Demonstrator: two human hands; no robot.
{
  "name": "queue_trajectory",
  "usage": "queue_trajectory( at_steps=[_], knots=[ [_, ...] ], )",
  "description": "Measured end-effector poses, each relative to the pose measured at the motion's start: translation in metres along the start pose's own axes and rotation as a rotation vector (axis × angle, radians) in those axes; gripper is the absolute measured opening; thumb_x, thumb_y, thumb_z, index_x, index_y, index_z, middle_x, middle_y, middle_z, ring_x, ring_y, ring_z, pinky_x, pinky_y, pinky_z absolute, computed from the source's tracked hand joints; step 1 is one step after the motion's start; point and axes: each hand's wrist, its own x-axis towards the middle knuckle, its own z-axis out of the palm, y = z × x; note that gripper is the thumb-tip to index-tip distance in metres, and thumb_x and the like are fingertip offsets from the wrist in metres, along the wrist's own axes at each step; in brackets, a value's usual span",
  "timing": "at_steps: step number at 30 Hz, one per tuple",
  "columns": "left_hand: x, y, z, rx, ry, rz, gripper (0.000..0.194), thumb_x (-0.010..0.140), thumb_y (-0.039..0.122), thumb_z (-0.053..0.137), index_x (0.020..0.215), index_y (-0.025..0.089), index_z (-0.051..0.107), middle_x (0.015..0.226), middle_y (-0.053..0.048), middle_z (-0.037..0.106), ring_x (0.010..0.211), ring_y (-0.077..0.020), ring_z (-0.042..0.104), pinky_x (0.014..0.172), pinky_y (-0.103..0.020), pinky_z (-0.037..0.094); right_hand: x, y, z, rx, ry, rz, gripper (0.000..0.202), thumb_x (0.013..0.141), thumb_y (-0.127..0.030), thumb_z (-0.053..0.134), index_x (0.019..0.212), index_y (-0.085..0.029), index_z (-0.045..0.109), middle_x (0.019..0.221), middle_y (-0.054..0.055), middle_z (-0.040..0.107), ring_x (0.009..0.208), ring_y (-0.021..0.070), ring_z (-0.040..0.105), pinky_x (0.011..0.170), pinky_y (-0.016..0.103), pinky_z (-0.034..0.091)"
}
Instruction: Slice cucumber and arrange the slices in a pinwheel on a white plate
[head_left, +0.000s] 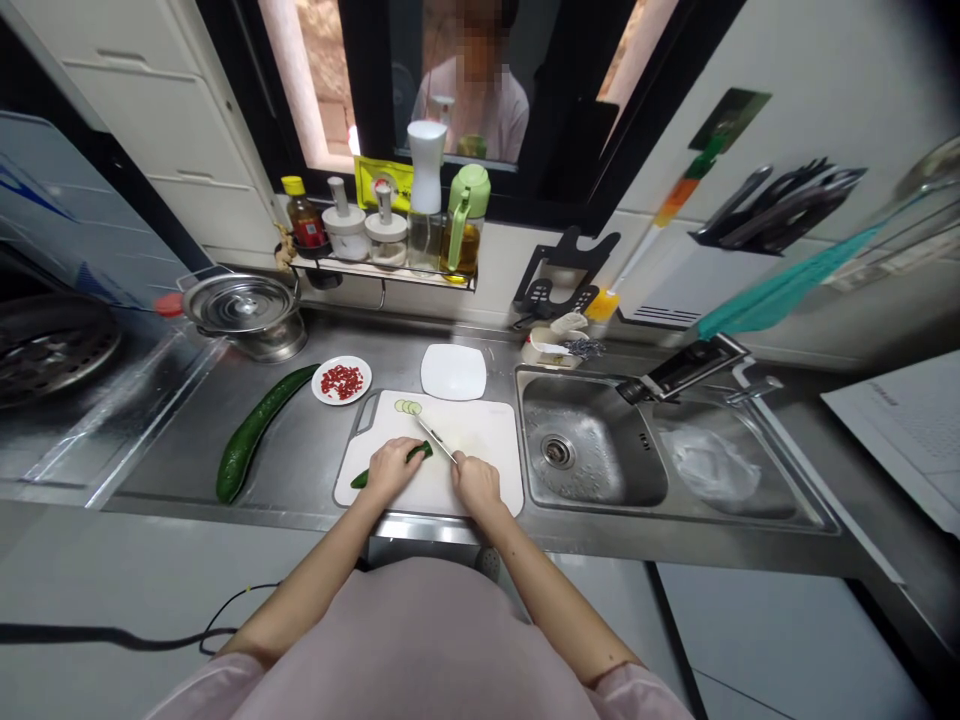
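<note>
On a white cutting board (491,430), my left hand (394,468) is closed over a piece of dark green cucumber (362,480), whose two ends show past the fingers. My right hand (477,485) grips the handle of a knife (437,437), its blade slanting up and left across the board, just beyond the cucumber's cut end. Several pale round cucumber slices (407,407) lie overlapping near the board's far left, close to the knife tip. The fingers of both hands hide part of what they hold.
A large whole cucumber (251,435) and a plate of chopped red pieces (342,381) lie left of the board. Behind it sits a white plate (453,371). To the right is a sink (592,480); a lidded steel pot (274,335) stands back left, below a condiment rack (382,268).
</note>
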Motion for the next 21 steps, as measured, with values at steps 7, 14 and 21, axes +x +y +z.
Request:
queue_trajectory(
  at_steps=[7,14,21],
  knots=[
    [-0.002,-0.002,-0.001,-0.045,0.06,-0.028,0.024,0.089,0.035,0.052,0.1,0.024,0.07,0.103,-0.004,0.072,0.097,-0.0197,0.063,0.085,-0.03,0.047,-0.006,0.004,-0.005,-0.011,-0.014,0.004,0.026,0.096,-0.028,0.041,0.117,-0.021,0.056,0.101,0.01,0.068,0.095,0.0192,0.064,0.078,0.027,0.041],
    [0.004,-0.011,-0.001,-0.203,0.351,-0.279,0.03,0.092,0.031,0.043,0.112,0.021,0.062,0.102,-0.007,0.07,0.095,-0.0212,0.063,0.086,-0.033,0.047,-0.015,0.013,-0.003,-0.063,0.032,-0.024,0.04,0.091,-0.031,0.051,0.129,-0.019,0.049,0.105,0.012,0.066,0.099,0.0228,0.061,0.083,0.031,0.04],
    [0.016,0.005,-0.015,-0.182,0.24,-0.023,0.024,0.088,0.033,0.051,0.103,0.022,0.068,0.106,-0.007,0.067,0.104,-0.0228,0.057,0.097,-0.038,0.043,-0.02,0.031,0.0,-0.089,0.034,-0.091,0.049,0.091,-0.032,0.054,0.137,-0.019,0.045,0.11,0.012,0.065,0.104,0.0228,0.058,0.088,0.031,0.038]
  ],
)
